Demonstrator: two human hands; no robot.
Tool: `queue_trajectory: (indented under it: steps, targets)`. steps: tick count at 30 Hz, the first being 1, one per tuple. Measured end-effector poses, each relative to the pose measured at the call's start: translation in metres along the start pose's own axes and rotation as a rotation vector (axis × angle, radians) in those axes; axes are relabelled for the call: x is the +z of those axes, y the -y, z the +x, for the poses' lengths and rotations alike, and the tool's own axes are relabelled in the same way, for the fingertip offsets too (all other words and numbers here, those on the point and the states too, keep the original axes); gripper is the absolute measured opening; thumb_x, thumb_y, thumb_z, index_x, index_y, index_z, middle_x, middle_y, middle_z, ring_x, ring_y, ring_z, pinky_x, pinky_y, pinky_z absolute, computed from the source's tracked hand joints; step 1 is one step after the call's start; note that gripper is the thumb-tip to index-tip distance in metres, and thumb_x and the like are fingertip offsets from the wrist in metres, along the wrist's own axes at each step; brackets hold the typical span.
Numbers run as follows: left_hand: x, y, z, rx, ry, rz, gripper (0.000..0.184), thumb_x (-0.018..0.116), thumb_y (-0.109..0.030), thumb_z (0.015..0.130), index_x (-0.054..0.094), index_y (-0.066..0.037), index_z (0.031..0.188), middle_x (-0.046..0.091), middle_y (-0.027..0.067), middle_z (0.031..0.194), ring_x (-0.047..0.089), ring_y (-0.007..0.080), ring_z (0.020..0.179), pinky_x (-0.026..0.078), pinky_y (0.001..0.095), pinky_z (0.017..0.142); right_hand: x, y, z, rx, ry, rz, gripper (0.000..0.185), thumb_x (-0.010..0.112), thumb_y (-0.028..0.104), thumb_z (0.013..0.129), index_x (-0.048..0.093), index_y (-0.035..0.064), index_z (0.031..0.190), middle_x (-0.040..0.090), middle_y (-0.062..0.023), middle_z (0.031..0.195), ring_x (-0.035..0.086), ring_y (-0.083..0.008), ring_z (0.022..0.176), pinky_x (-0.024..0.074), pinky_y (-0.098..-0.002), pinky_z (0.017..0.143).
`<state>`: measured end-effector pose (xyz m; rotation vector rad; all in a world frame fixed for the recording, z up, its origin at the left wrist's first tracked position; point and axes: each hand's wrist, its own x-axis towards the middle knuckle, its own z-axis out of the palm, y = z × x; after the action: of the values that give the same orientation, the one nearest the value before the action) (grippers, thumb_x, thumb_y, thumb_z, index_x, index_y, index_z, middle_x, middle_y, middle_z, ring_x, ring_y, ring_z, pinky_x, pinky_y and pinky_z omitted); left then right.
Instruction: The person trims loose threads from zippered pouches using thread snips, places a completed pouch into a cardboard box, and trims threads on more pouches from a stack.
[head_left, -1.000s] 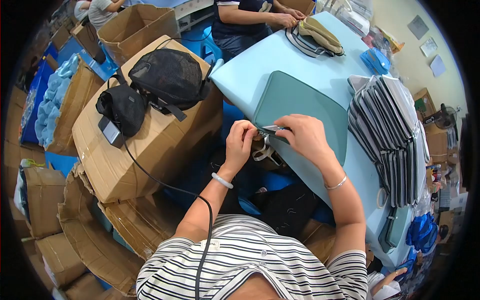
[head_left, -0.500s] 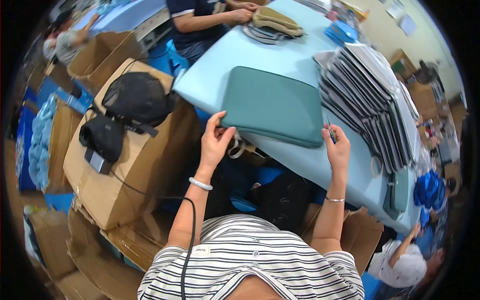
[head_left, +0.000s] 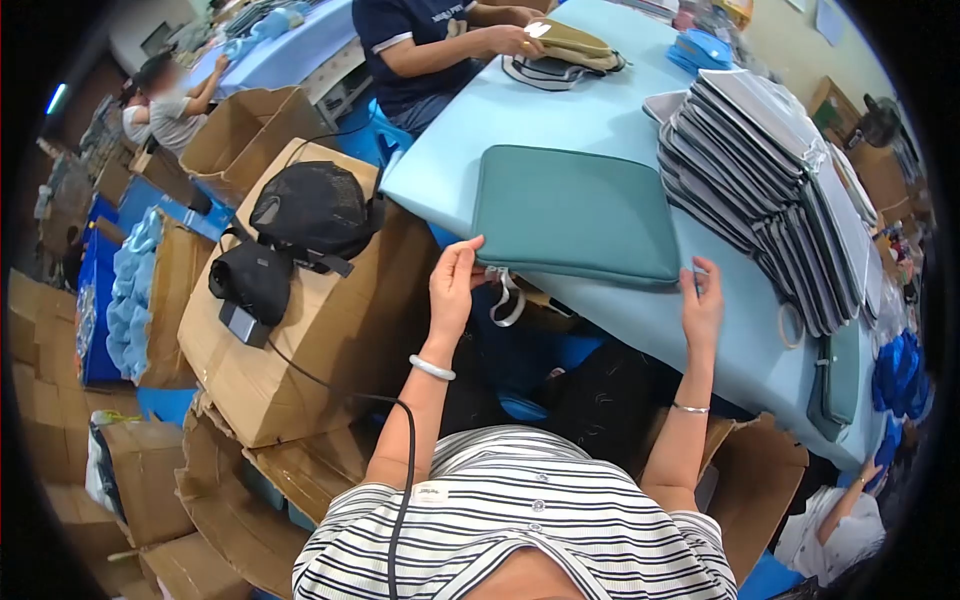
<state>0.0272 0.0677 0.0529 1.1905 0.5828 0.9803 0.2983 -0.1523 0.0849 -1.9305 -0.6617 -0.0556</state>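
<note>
A green zippered laptop sleeve [head_left: 577, 213] lies flat on the blue-covered table, its near edge toward me. My left hand [head_left: 455, 290] grips its near left corner, thumb and fingers closed at the edge. A pale ribbon loop [head_left: 509, 303] hangs below that corner beside my fingers. At the near right corner is my right hand [head_left: 702, 300], fingers bent upward and close to the sleeve's edge. The slim pointed tool seen in it earlier does not show now, and its palm side is partly hidden.
Many grey, dark-edged sleeves form a stack [head_left: 765, 190] on the right of the table [head_left: 430, 185]. Another green sleeve [head_left: 836, 380] lies nearer. Black bags [head_left: 310, 208] rest on a cardboard box [head_left: 330, 300] at left. Across the table, a person [head_left: 430, 60] handles a tan bag [head_left: 575, 45].
The view has shifted, so the scene appears farther right and slightly lower. My right fingers have turned upward at the sleeve's corner, and the pointed tool is no longer visible. My left hand stays at its corner.
</note>
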Motion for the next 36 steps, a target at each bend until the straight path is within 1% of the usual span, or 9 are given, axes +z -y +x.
queue_trajectory:
  steps: [2,5,8,11,13,19,20,23,36]
  targets:
    - [0.000,-0.006,-0.005,-0.042,0.047,-0.060,0.029,0.046,-0.020,0.102,0.057,0.000,0.120,0.063,0.0074,0.100,0.063,0.0130,0.087,0.056,0.0311,0.081,-0.010,0.030,-0.006,0.020,-0.067,-0.051,0.021,0.062,0.017,0.092,0.059,0.0038,0.108,0.063,-0.0098,0.088,0.050,-0.0155,0.063,0.0423,-0.0289,0.060]
    - [0.008,-0.014,-0.016,0.009,0.062,-0.073,0.027,0.052,-0.010,0.098,0.057,0.000,0.122,0.063,0.0068,0.100,0.063,0.0123,0.089,0.055,0.0281,0.081,-0.014,0.046,-0.009,-0.178,-0.057,-0.087,0.015,0.063,0.012,0.090,0.062,0.0038,0.103,0.064,-0.0103,0.086,0.057,-0.0172,0.068,0.0452,-0.0302,0.062]
    - [0.013,-0.017,-0.024,0.064,0.101,0.032,0.032,0.058,0.001,0.092,0.056,0.000,0.124,0.063,0.0056,0.103,0.062,0.0108,0.089,0.054,0.0266,0.083,-0.005,0.083,-0.026,-0.331,0.161,-0.086,0.010,0.064,0.006,0.086,0.066,0.0049,0.096,0.066,-0.0103,0.086,0.063,-0.0223,0.072,0.0484,-0.0316,0.064]
    - [0.014,-0.019,-0.028,0.036,0.109,0.017,0.037,0.060,0.006,0.088,0.056,0.001,0.125,0.064,0.0054,0.104,0.062,0.0099,0.090,0.053,0.0251,0.083,0.011,0.117,-0.047,-0.531,0.328,-0.107,0.014,0.067,0.006,0.079,0.069,0.0089,0.092,0.066,-0.0068,0.086,0.064,-0.0270,0.075,0.0503,-0.0338,0.063]
    - [0.018,-0.023,-0.031,0.047,0.120,0.002,0.037,0.060,0.005,0.088,0.055,0.001,0.125,0.064,0.0057,0.104,0.062,0.0099,0.091,0.052,0.0245,0.084,0.018,0.134,-0.056,-0.593,0.407,-0.198,0.013,0.069,0.007,0.078,0.069,0.0099,0.091,0.064,-0.0047,0.082,0.065,-0.0243,0.073,0.0505,-0.0343,0.061]
    - [0.024,-0.034,-0.037,0.060,0.138,0.081,0.037,0.059,0.006,0.089,0.054,0.001,0.125,0.063,0.0074,0.108,0.062,0.0112,0.094,0.052,0.0261,0.085,0.042,0.152,-0.062,-0.789,0.450,-0.248,0.013,0.069,0.009,0.075,0.067,0.0101,0.087,0.060,-0.0027,0.078,0.063,-0.0207,0.070,0.0503,-0.0332,0.059]
    - [0.024,-0.035,-0.038,0.059,0.145,0.101,0.037,0.059,0.006,0.089,0.054,0.002,0.125,0.062,0.0082,0.109,0.061,0.0117,0.095,0.053,0.0272,0.085,0.044,0.153,-0.062,-0.808,0.449,-0.273,0.012,0.067,0.008,0.074,0.066,0.0102,0.086,0.058,-0.0030,0.076,0.062,-0.0203,0.069,0.0498,-0.0333,0.058]
    - [0.025,-0.033,-0.038,0.073,0.134,0.066,0.036,0.060,0.005,0.089,0.056,-0.001,0.124,0.064,0.0055,0.106,0.062,0.0097,0.092,0.051,0.0230,0.084,0.048,0.154,-0.060,-0.824,0.449,-0.298,0.011,0.067,0.008,0.074,0.066,0.0100,0.086,0.057,-0.0037,0.075,0.062,-0.0206,0.067,0.0497,-0.0337,0.057]
    - [0.025,-0.028,-0.038,0.089,0.146,0.042,0.035,0.061,0.005,0.088,0.057,0.000,0.122,0.064,0.0060,0.106,0.063,0.0098,0.093,0.051,0.0235,0.084,0.039,0.168,-0.055,-0.856,0.462,-0.579,0.007,0.065,0.009,0.071,0.059,0.0074,0.072,0.055,-0.0061,0.071,0.063,-0.0215,0.064,0.0508,-0.0335,0.054]
